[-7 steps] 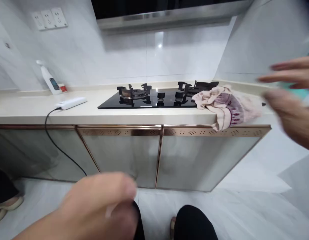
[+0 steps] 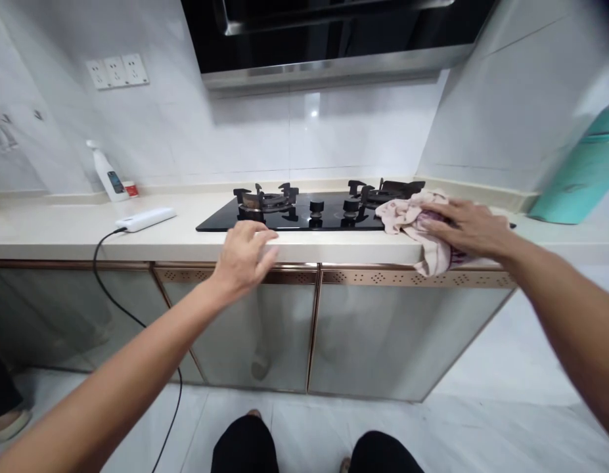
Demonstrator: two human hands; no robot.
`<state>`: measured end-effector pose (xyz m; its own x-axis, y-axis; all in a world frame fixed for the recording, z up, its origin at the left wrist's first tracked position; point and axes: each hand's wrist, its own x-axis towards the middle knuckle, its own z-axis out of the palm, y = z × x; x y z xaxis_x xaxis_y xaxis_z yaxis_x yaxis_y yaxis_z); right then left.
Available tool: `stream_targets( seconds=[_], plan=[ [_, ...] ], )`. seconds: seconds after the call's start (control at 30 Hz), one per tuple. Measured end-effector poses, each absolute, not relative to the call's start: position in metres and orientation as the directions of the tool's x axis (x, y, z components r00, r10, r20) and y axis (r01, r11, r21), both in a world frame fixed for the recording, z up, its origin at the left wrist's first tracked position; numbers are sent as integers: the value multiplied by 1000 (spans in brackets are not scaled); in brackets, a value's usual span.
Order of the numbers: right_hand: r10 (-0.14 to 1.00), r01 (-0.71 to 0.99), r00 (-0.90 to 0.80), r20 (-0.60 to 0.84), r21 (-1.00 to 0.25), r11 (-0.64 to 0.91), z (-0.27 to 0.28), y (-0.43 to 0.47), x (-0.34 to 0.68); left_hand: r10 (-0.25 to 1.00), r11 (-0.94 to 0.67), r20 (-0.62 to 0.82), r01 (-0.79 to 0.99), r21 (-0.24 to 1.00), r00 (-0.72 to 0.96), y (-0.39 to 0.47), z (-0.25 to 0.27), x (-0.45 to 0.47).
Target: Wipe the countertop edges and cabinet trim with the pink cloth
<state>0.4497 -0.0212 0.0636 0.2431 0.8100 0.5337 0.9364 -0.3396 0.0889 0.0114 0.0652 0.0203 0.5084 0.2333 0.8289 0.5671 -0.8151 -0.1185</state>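
My right hand (image 2: 464, 226) is on a crumpled pale pink towel (image 2: 407, 213) with purple trim. Some purple fabric shows between its thumb and fingers. The towel lies over the right front corner of the black gas stove (image 2: 304, 220) and hangs past the counter edge. My left hand (image 2: 248, 256) is in front of the stove's left front edge, empty, with loosely bent fingers apart. Two dark knobs, one of them a control knob (image 2: 316, 209), stand between the left burner (image 2: 267, 200) and the right burner (image 2: 383, 192).
On the left of the counter (image 2: 62, 226) are a white power bank-like device (image 2: 146, 219) with a black cable (image 2: 112, 297), a white spray bottle (image 2: 107, 174) and a small red-and-white container (image 2: 131, 189). A turquoise container (image 2: 575, 174) stands right. The range hood (image 2: 334, 62) overhangs the stove. A person's foot (image 2: 11, 424) shows lower left.
My right hand has come down and left from the air onto the towel. My left hand has risen and reached forward towards the stove, its fingers spreading. The view has tilted up slightly.
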Motion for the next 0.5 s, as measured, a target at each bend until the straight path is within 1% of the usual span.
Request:
stream_targets(
  seconds=[0.07,0.1,0.13,0.2,0.27,0.33,0.4,0.5],
  plan=[
    [812,912,370,452,-11,-409,60,-6,448,432,-709,767,704,-37,475,107,30,14],
    [813,911,384,438,-33,-412,59,-1,444,524,-659,725,752,12,448,123,34,14],
    [819,918,368,441,-34,-395,59,3,438,600,-621,679,782,60,424,136,37,13],
    [837,943,306,454,-27,-331,59,10,420,705,-581,574,803,131,417,151,42,12],
    [841,971,228,491,-46,-236,58,16,394,760,-570,467,808,147,452,156,47,13],
    [830,992,129,543,-80,-102,54,23,360,789,-553,398,824,125,469,159,53,17],
    [807,993,8,590,-100,63,51,32,323,806,-532,369,840,107,463,162,57,22],
    [779,957,-163,606,-96,274,49,51,266,791,-532,396,844,70,466,171,60,26]
  ],
)
